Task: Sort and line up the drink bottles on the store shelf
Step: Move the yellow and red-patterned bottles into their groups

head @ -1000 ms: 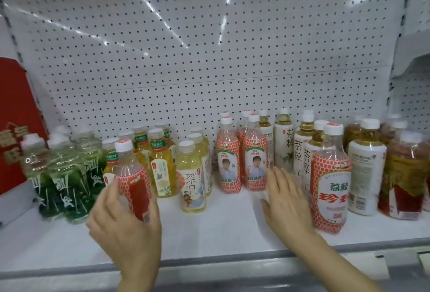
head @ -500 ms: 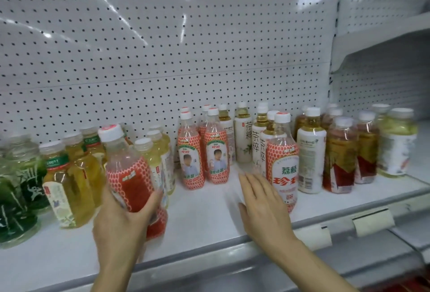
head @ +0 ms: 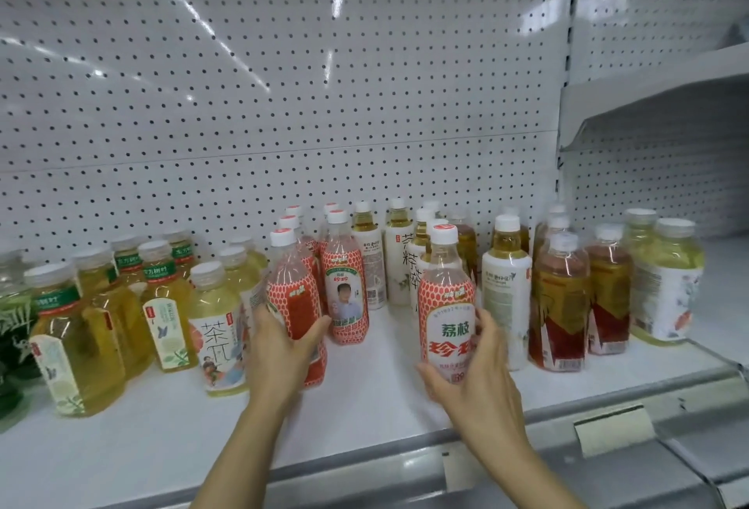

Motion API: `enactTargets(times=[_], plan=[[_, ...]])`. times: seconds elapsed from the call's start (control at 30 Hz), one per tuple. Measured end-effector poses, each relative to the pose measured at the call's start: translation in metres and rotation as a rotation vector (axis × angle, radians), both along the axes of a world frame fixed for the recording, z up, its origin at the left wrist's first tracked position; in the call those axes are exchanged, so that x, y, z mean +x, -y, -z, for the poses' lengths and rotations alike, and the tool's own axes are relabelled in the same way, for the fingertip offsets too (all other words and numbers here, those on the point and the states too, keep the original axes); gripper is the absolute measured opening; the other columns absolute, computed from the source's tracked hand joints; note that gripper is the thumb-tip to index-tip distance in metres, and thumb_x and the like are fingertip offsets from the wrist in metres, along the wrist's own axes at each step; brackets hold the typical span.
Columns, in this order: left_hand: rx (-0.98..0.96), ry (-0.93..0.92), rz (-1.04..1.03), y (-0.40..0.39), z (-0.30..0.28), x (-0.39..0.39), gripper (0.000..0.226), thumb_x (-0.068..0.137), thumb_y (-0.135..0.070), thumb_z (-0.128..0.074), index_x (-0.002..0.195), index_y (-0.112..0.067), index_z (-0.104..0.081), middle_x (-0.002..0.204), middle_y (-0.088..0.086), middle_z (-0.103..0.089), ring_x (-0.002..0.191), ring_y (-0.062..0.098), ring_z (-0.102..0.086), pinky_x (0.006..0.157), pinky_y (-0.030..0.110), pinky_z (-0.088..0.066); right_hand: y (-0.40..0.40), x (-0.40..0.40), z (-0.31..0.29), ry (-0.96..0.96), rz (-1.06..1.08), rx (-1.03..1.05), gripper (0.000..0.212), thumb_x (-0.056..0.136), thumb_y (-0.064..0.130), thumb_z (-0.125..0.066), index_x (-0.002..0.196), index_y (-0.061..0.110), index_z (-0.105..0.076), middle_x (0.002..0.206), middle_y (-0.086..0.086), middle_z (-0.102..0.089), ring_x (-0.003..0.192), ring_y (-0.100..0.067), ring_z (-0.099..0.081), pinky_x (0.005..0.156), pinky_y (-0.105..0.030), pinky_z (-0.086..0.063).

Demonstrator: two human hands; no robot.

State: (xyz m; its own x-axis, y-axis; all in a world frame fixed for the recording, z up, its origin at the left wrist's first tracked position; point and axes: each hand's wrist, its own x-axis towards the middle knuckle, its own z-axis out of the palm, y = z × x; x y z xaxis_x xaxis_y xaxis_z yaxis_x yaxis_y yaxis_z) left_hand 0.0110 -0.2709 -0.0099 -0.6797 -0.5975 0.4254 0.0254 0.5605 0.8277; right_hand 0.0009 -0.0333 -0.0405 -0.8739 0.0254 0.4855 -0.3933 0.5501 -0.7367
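My left hand [head: 279,354] grips a red-and-white lychee soda bottle [head: 292,285], which stands on the white shelf [head: 364,399] in front of a row of like bottles [head: 346,289]. My right hand [head: 474,370] curls round a second lychee bottle [head: 446,305] at the shelf's middle front, fingers on its right side, thumb at its base. Yellow tea bottles [head: 162,314] stand to the left. White-labelled tea bottles [head: 399,261] stand behind.
Amber bottles with red labels [head: 561,305] and a white-wrapped bottle [head: 506,293] crowd the right. Green bottles [head: 12,330] sit at the far left edge. A pegboard wall [head: 283,103] backs the shelf. Price-tag holders [head: 612,427] hang on the front rail.
My left hand carried its lychee bottle to the right and set it before the lychee row. My right hand left the shelf surface and took hold of the front lychee bottle.
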Motion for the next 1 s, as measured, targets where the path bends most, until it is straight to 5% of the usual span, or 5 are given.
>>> enactTargets(times=[0.2,0.4,0.77,0.93,1.0], plan=[[0.024,0.077,0.021,0.001,0.004,0.002,0.087,0.071,-0.037,-0.086,0.139,-0.016,-0.034,0.138,0.007,-0.056,0.123,0.03,-0.057,0.102,0.053,-0.047,0.008,-0.008,-0.011,0.107,-0.104,0.077,0.079,0.068,0.049,-0.081,0.122,0.036,-0.024,0.12,0.009,-0.055,0.1,-0.012,-0.06,0.084,-0.034,-0.055],[-0.016,0.121,-0.003,0.003,0.008,0.006,0.077,0.075,-0.035,-0.084,0.133,-0.016,-0.037,0.133,0.008,-0.059,0.119,0.029,-0.059,0.1,0.05,-0.05,0.059,-0.005,-0.015,0.081,-0.282,0.051,0.085,0.066,0.047,-0.081,0.129,0.032,-0.026,0.119,0.012,-0.055,0.102,-0.01,-0.059,0.082,-0.03,-0.055],[-0.131,0.153,0.047,0.022,0.016,0.003,0.081,0.077,-0.047,-0.078,0.14,-0.015,-0.037,0.137,0.007,-0.056,0.122,0.03,-0.057,0.1,0.048,-0.047,0.109,-0.04,-0.02,0.127,-0.165,0.139,0.079,0.071,0.047,-0.078,0.128,0.021,-0.03,0.125,0.001,-0.056,0.11,-0.02,-0.061,0.082,-0.032,-0.053],[-0.331,-0.29,-0.096,-0.008,-0.012,0.029,0.064,0.089,-0.037,-0.067,0.142,-0.013,-0.041,0.136,0.007,-0.051,0.126,0.024,-0.047,0.104,0.037,-0.041,0.077,-0.019,-0.015,-0.129,-0.044,0.417,0.063,0.086,0.051,-0.061,0.139,0.023,-0.04,0.13,0.003,-0.055,0.12,-0.019,-0.052,0.099,-0.034,-0.044],[-0.414,-0.448,0.005,-0.036,-0.029,0.028,0.051,0.093,-0.03,-0.065,0.137,-0.011,-0.047,0.132,0.007,-0.052,0.122,0.022,-0.048,0.103,0.035,-0.042,0.058,-0.008,-0.015,-0.255,0.005,0.504,0.055,0.085,0.043,-0.065,0.132,0.018,-0.05,0.125,-0.001,-0.06,0.115,-0.022,-0.056,0.093,-0.035,-0.049]])
